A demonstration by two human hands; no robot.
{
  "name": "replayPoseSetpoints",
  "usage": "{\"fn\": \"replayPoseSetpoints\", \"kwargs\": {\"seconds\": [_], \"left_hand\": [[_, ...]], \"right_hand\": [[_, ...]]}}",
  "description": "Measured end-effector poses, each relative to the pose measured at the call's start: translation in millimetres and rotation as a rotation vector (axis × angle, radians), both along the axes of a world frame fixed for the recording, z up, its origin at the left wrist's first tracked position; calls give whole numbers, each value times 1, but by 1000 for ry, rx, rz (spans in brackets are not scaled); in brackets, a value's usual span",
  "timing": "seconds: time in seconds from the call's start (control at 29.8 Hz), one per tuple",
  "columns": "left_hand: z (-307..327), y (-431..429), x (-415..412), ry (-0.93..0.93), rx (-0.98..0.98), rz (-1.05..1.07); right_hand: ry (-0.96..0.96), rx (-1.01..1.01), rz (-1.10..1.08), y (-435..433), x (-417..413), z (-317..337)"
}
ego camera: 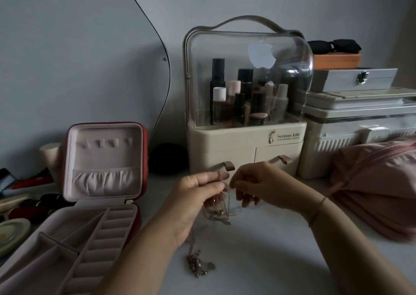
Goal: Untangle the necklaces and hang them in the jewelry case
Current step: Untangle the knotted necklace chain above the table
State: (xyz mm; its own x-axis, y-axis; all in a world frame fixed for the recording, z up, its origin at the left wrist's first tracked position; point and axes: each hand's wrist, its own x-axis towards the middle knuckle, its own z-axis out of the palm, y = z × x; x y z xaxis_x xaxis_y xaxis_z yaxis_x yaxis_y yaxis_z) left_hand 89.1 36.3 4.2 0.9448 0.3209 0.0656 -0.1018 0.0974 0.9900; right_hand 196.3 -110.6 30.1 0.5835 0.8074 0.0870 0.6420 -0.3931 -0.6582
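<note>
Before the cream cosmetics organiser (245, 141), over the smooth white tabletop (281, 261), the two hands are drawn close together, fingertips almost meeting. The left hand (198, 195) pinches the tangled necklaces (221, 211) between thumb and curled fingers, with one thin rose-gold strand looped over its forefinger. The right hand (258, 186) pinches a fine strand of the same knot. The bunch hangs beneath them in thin, glinting loops, and nearer the person a heap of chain (198, 264) lies on the table with a small round tag at its edge. Just to the left stands the jewelry case (103, 157), open: a hard red shell with soft pale-pink lining. Its upright lid carries a row of small hooks (104, 142) above a gathered pocket (103, 178), and its flat base holds ribbed ring rolls (108, 234). A puffy pink pouch (378, 182) lies at the right.
</note>
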Motion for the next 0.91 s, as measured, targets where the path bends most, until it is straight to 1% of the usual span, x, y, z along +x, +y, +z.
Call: {"fn": "replayPoseSetpoints", "kwargs": {"seconds": [0.17,0.23,0.27,0.3,0.4,0.47,0.54,0.77,0.91], "left_hand": [[0,-2,0,-26,8,-37],[1,-3,-1,-30,9,-48],[1,-4,-1,-38,14,-55],[1,-4,0,-52,11,-60],[1,-2,1,-82,-25,-20],[2,-2,1,-76,-17,19],[3,-3,0,-78,-9,29],[5,-3,-2,-103,-123,15],[7,-1,-3,-118,-134,52]], "right_hand": [[-107,-16,4,-5,1,-1],[-109,17,-2,-5,-1,2],[-59,61,-12,-5,-2,3],[32,124,-17,-3,-3,2],[350,273,42,2,-5,-3],[493,311,98,5,-5,-6],[587,328,122,7,-6,-7],[699,351,146,5,-4,-7],[718,320,174,1,-3,-3]]}}
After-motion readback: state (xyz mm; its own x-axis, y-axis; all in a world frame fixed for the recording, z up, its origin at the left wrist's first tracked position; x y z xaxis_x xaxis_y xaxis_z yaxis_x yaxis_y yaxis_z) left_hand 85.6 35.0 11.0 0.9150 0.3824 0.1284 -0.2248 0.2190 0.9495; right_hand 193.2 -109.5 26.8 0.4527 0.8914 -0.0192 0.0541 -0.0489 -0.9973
